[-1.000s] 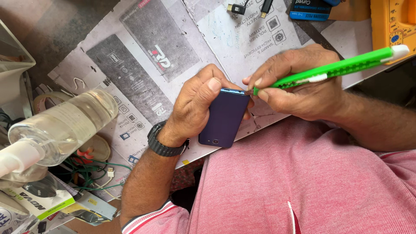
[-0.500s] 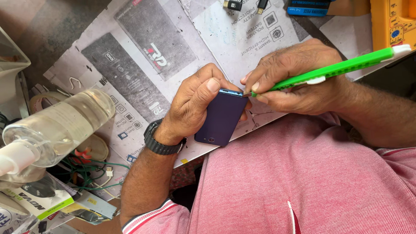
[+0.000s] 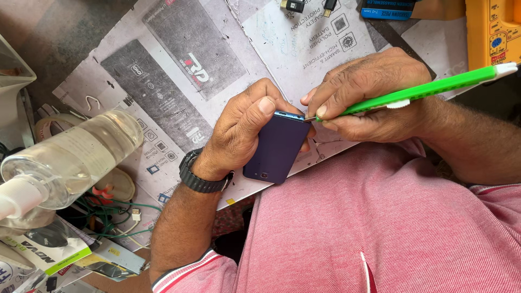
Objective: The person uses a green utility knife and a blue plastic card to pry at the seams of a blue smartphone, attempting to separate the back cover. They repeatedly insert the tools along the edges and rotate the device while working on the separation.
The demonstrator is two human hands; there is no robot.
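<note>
far left, one clear plastic spray bottle [image 3: 65, 157] lay on its side, w/ green wires [image 3: 108, 214] tangled under it and a few printed packets [image 3: 49, 252] at the bottom corner. one sheet of grey printed cardboard [image 3: 163, 81] covered the bench.

left hand [image 3: 239, 133], w/ one black wristwatch [image 3: 202, 176], was clamped round one small dark-blue phone [image 3: 275, 149], back side up, thumb pressed at its top edge. the phone sat centre frame, held just over the cardboard's near edge, above the lap in a pink shirt [image 3: 380, 228].

right hand [image 3: 369, 95] was closed on one slim bright-green tool [image 3: 423, 89], pen-shaped, its thin metal tip touching the phone's top right corner. hands were close together, nearly touching.

step in hand, as i judged it: working the tip into the seam or a slot at that corner, prob to open the case. next move would call for a steady left grip and light, controlled pressure along the edge so the tip didn't slip.

far right: one yellow meter [image 3: 496, 32] at the corner, one blue box [image 3: 388, 10] and two small black connectors [image 3: 309, 5] along the top.
</note>
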